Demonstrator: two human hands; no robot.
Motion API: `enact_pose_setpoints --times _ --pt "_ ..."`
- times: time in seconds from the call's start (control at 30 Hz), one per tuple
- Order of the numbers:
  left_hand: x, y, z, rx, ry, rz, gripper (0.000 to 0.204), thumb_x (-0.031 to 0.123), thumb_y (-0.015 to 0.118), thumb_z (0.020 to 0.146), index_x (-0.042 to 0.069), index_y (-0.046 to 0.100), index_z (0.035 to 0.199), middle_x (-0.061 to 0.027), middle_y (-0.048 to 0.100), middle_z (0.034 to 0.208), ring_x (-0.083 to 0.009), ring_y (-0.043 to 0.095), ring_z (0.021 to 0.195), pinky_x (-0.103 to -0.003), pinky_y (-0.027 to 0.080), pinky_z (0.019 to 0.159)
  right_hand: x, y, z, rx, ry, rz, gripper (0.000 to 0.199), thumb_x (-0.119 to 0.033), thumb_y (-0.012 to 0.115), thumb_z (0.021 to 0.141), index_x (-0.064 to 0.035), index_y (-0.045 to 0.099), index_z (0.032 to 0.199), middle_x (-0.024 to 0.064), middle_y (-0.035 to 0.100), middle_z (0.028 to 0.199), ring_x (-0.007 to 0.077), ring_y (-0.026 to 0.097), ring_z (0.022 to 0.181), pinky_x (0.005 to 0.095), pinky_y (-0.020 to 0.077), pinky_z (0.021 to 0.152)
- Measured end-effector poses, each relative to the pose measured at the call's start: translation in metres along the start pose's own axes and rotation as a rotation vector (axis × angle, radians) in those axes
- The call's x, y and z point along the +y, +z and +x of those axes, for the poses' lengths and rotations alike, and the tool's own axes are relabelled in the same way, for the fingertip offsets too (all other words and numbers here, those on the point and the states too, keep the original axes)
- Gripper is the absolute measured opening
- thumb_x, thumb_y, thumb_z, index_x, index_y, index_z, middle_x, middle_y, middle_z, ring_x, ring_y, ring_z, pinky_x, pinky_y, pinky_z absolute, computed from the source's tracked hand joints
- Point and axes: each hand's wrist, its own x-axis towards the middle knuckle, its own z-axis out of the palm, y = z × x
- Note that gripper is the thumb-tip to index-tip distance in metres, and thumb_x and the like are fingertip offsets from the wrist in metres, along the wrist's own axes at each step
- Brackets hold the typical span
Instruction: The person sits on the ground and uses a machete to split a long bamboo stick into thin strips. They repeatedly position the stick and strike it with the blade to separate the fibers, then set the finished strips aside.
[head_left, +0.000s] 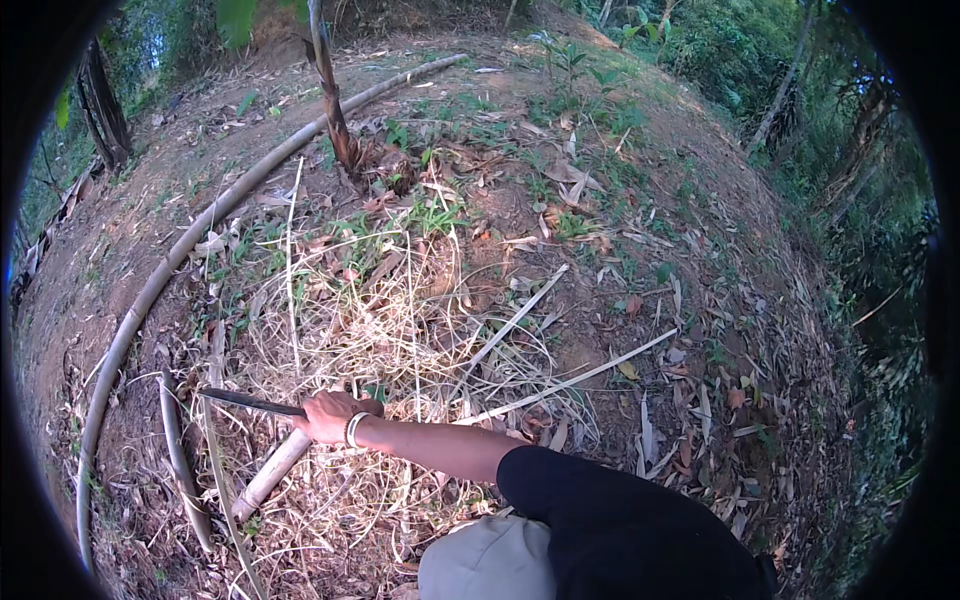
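Note:
My right hand [332,416], with a pale band at its wrist, is closed around the handle of a knife [250,402]. Its long dark blade points to the left. Just below the hand lies a short, thick piece of bamboo [270,478], slanting down to the left; whether hand and bamboo touch I cannot tell. Thin pale strips and shavings [370,335] form a tangled heap beyond the hand. Two longer split strips, one upper [515,315] and one lower [580,382], stretch out to the right of the heap. My left hand is out of the picture.
A long bamboo pole [200,225] curves along the left side. Nearer, a shorter curved piece [180,455] and a narrow strip [220,470] lie on the ground. A thin trunk [335,110] rises beyond the heap. Dry leaves cover the slope; dense greenery [880,200] borders the right.

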Motion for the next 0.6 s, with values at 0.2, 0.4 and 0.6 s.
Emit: enact_pose_setpoints --times 0.2,0.4,0.6 --pt "-0.003 -0.017 -0.004 0.072 -0.049 0.0 0.042 0.028 0.061 0.094 0.008 0.054 0.131 -0.0097 0.067 0.097 -0.0182 0.057 0.073 -0.033 0.046 0.064 0.004 -0.006 -0.004 0.228 -0.125 0.175 0.052 -0.052 0.046 0.098 -0.003 0.06 0.089 0.0143 0.059 0.06 0.0314 0.062 0.057 0.0463 0.0487 0.055" --pt "-0.027 -0.091 -0.006 0.084 -0.069 -0.144 0.046 0.024 0.062 0.094 0.007 0.053 0.136 -0.0088 0.067 0.098 -0.0166 0.057 0.073 -0.031 0.045 0.064 -0.031 0.018 -0.113 0.297 -0.779 0.103 0.049 -0.056 0.052 0.095 -0.0062 0.054 0.095 0.0071 0.054 0.058 0.0246 0.055 0.047 0.0438 0.0404 0.044" --pt "0.012 0.013 0.002 0.077 -0.008 0.155 0.022 0.014 0.06 0.096 0.003 0.062 0.115 -0.0009 0.057 0.077 -0.0074 0.044 0.063 -0.023 0.037 0.056 -0.008 0.08 -0.189 0.08 -0.658 0.122 0.05 -0.057 0.054 0.093 -0.0077 0.056 0.095 0.0068 0.051 0.066 0.0236 0.052 0.052 0.0403 0.0411 0.051"
